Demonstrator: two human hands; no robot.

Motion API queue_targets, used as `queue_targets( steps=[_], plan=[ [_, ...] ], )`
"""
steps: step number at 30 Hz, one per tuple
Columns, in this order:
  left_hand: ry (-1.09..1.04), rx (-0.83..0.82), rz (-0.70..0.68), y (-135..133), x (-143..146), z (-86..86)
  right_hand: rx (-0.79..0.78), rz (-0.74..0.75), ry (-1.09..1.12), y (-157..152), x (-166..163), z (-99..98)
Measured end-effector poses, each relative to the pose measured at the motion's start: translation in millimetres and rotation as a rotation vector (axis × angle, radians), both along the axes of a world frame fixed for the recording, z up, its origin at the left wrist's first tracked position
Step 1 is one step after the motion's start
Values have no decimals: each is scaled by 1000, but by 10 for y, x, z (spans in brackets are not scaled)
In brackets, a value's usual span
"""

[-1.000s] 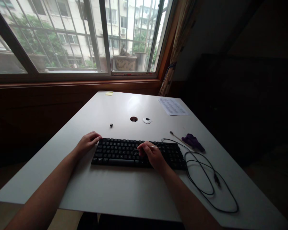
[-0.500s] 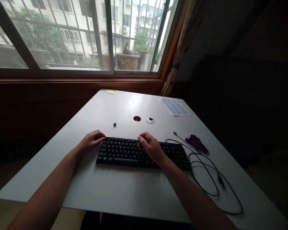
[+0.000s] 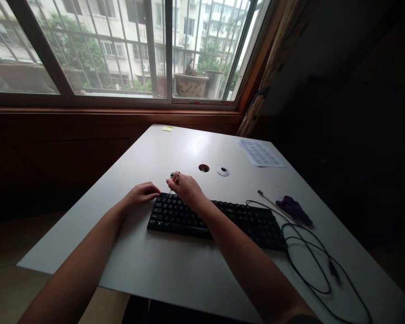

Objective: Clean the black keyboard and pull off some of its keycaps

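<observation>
1. The right hand (image 3: 185,188) hovers over the far left corner of the black keyboard (image 3: 216,218), fingers pinched around a thin wire tool (image 3: 171,189) and what looks like a small dark keycap (image 3: 172,174).
2. The left hand (image 3: 142,193) lies loosely curled, holding nothing, touching the keyboard's left end; pressing there would steady the board.
3. A cable (image 3: 310,265) loops right on the white surface (image 3: 175,270).
</observation>
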State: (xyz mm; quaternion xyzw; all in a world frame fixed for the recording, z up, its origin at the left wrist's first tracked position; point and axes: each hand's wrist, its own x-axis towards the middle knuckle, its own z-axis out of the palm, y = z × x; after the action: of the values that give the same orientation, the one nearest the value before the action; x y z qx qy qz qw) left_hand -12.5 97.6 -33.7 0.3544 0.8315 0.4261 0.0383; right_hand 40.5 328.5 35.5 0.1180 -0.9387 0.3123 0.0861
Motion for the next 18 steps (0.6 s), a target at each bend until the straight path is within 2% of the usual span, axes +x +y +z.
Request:
queue_targets(
  steps=[4, 6, 8, 14, 18],
  plan=[
    [3, 10, 5, 6, 3, 9, 181, 50, -8, -67, -47, 138],
    [9, 14, 5, 10, 8, 9, 209, 71, 7, -90, -55, 162],
    [11, 20, 2, 12, 12, 7, 169, 91, 23, -88, -60, 136],
    [9, 26, 1, 6, 1, -19, -82, 76, -54, 11, -74, -91],
    [17, 22, 0, 3, -3, -22, -103, 80, 12, 8, -43, -168]
  ],
)
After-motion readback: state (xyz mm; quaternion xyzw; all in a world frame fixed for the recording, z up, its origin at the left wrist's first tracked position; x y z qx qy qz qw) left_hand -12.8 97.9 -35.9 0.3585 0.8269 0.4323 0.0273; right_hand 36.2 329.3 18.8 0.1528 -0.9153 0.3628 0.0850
